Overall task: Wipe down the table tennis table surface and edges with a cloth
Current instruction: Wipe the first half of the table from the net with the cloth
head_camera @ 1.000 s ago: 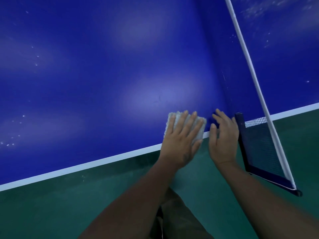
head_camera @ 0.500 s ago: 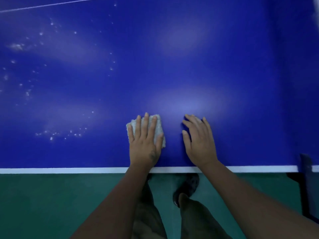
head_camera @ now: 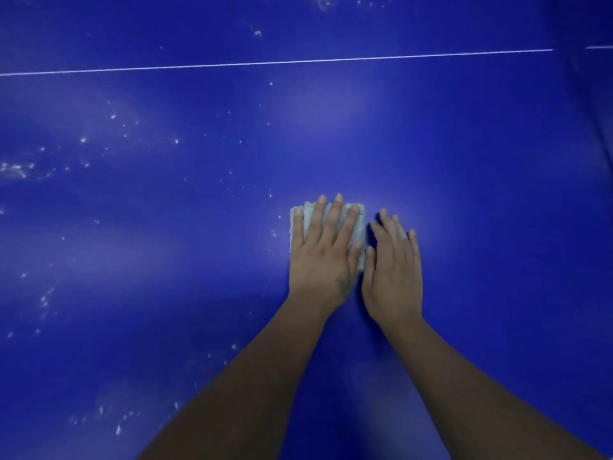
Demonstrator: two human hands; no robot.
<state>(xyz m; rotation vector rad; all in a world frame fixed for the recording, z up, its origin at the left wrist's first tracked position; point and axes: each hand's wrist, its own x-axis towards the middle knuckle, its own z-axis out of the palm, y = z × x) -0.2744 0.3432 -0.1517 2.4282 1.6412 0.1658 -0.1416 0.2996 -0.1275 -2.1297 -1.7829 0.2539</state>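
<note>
The blue table tennis table (head_camera: 464, 161) fills the whole view. A folded white cloth (head_camera: 358, 224) lies flat on it near the middle. My left hand (head_camera: 323, 254) presses down on the cloth with straight, spread fingers and covers most of it. My right hand (head_camera: 394, 267) rests flat on the bare table right beside the cloth, fingers straight, its thumb close to the cloth's right edge.
White dust specks (head_camera: 83, 140) are scattered over the left half and the lower left of the table. A thin white centre line (head_camera: 265, 63) crosses the surface far ahead. The area right of my hands shows few specks.
Both hands and the cloth have moved forward, away from the near edge and toward the table's middle. The white edge line, green floor and net have left the view.
</note>
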